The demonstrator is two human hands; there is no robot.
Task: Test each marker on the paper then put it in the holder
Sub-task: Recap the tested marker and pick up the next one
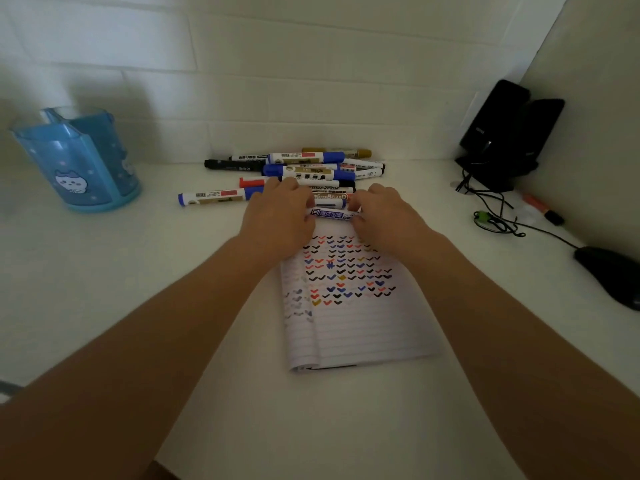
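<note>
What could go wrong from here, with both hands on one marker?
The left hand and right hand both grip the blue-labelled marker right beside the marker pile; pulling its cap could knock loose markers rolling. The upper lines of the notepad are crowded with ticks, so a faint test mark there may be hard to judge.

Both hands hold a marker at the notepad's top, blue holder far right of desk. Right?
Wrong side: head view shows the blue holder at far left. The left hand and right hand do hold a marker at the top of the notepad.
</note>
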